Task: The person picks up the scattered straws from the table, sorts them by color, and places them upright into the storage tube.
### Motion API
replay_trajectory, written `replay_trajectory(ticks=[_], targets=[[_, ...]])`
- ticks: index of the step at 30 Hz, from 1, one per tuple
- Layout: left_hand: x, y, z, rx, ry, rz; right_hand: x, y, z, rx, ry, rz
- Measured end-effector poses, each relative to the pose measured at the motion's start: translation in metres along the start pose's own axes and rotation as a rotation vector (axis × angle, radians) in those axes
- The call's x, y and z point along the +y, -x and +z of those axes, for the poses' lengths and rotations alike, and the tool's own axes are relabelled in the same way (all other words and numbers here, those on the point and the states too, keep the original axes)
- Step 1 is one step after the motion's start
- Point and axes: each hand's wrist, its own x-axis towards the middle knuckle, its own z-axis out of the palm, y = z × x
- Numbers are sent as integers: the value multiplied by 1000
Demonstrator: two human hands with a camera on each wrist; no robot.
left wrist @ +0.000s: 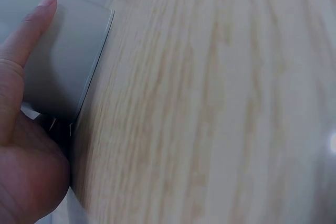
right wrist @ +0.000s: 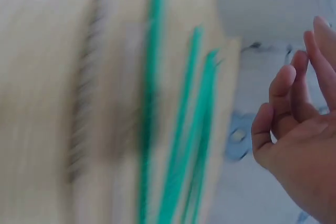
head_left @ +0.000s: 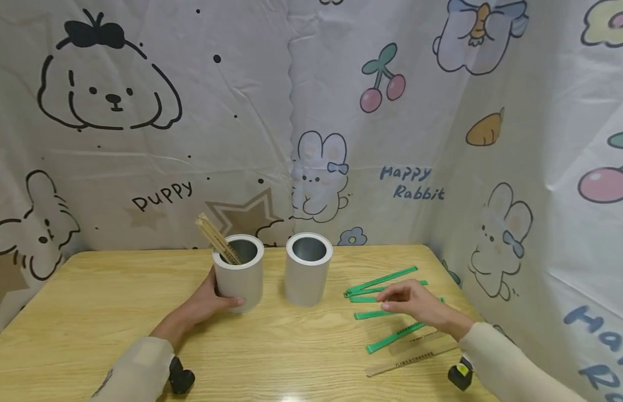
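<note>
My left hand (head_left: 209, 298) holds the left grey-white cylindrical holder (head_left: 239, 287) low on its side, the thumb across its front. Several slim tan sticks (head_left: 218, 240) lean out of that holder toward the left. In the left wrist view a finger lies along the holder's wall (left wrist: 79, 51). Over the right side of the table, my right hand (head_left: 422, 304) hovers with loosely bent fingers and nothing visible in them. Beneath and around it lie several slim green sticks (head_left: 392, 339), blurred in the right wrist view. Nearer me are tan printed sticks (head_left: 409, 363).
A second, matching holder (head_left: 306, 279) stands upright to the right of the held one, with no sticks visible in its mouth. The wooden table (head_left: 115, 290) ends at a cartoon-printed cloth (head_left: 241, 139) behind and at the right.
</note>
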Motion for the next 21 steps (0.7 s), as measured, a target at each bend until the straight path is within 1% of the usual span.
replay_trajectory(ticks=[2,5,9,13,19,21], targets=[[0,0,0,-1,-2,2,14,14,-5,-14,-15,10],[-1,0,2,3,0,7,30,31,-10,-20,-31,49],[0,-1,2,-5,-1,17,47,47,-14,-29,-12,68],[1,-1,3,-1,-8,19,60,55,-17,-47,29,31],[0,-1,1,10,-14,10,74,59,-18,-104,-6,-50],[0,0,1,5,-13,12,76,59,-17,-104,-2,-70]])
